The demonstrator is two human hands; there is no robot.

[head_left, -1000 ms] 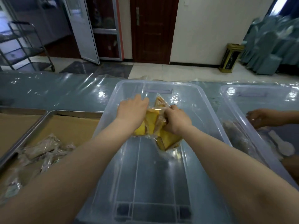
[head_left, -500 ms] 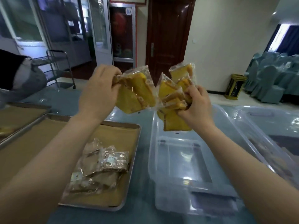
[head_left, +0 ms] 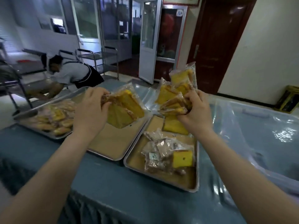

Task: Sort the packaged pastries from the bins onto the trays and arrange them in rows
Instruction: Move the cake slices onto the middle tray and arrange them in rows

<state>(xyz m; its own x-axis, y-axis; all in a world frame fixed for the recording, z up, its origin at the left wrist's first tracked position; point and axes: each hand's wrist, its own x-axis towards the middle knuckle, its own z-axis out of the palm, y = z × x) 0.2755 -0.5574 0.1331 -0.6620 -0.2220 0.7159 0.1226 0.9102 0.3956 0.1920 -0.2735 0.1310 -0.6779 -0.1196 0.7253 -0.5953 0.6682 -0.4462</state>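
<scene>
The left hand point(head_left: 90, 110) has its grip clenched on a bunch of yellow packs point(head_left: 124, 110), two or three of them; the right hand point(head_left: 194, 113) grips a bigger fan of packs point(head_left: 174, 94), with one pack hanging below the fist. Both bunches are in the air, apart from each other, above the trays.

A second ago both hands were down in the clear bin, gathering these packs; half a second ago they were lifted above it. Now the view has swung left, and the hands hold the packs over the trays, with the bin point(head_left: 258, 135) off to the right of the right grip. I judge the pick-up is done and the laying-out comes next.

Under the left grip lies the middle tray point(head_left: 113, 143), lined with brown paper and bare where it shows. Under the right grip, the near tray point(head_left: 161, 175) holds a loose heap of brownish packs point(head_left: 158, 156) and one yellow pack point(head_left: 182, 159), not in rows. Left of the left grip, a far tray point(head_left: 48, 133) carries golden pastries point(head_left: 55, 118). All stand on the counter point(head_left: 97, 183), covered in blue cloth. Beyond, another person point(head_left: 71, 73) bends over a cart.

The packs bear small printed marks, and a small label shows in the brown heap; none of it is readable.
</scene>
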